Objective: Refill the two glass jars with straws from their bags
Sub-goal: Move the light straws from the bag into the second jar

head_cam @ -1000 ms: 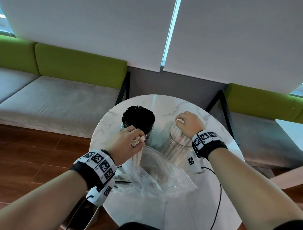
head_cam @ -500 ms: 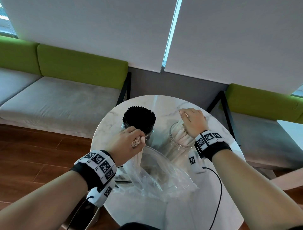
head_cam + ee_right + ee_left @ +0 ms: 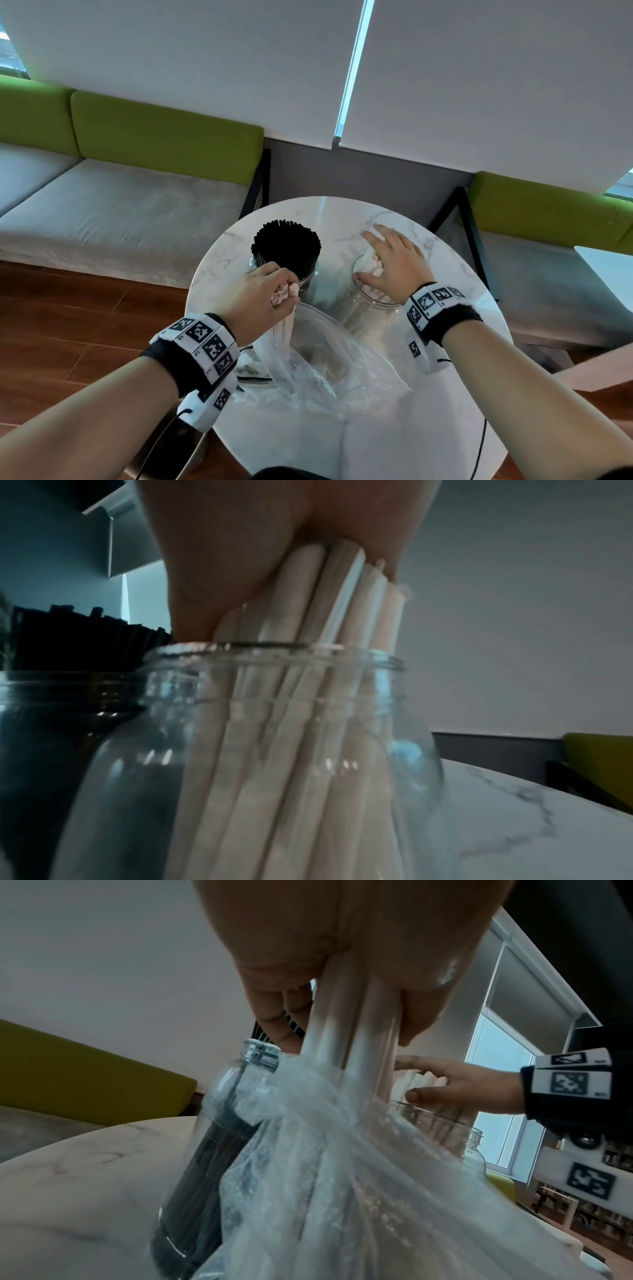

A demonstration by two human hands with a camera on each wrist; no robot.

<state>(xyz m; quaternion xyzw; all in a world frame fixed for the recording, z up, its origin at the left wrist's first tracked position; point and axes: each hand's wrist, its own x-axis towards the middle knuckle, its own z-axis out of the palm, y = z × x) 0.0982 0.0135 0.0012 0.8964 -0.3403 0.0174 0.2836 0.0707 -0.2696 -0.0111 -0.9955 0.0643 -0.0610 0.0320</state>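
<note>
Pulling a bunch of upright white paper straws (image 3: 286, 317) from the plastic bag (image 3: 329, 363) at centre frame in a closed left hand (image 3: 255, 301) grip, right hand (image 3: 390, 263) spread flat over the right-of-centre glass jar (image 3: 368, 308), the nearer receiver.

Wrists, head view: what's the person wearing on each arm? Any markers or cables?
Both forearms are bare, no sleeves. The left hand and the right hand wear no gloves. Each wrist carries a black band ringed with white square tiles printed with black fiducial codes. A white camera housing, also tagged, hangs below each band, with a thin black cable trailing from it.
</note>
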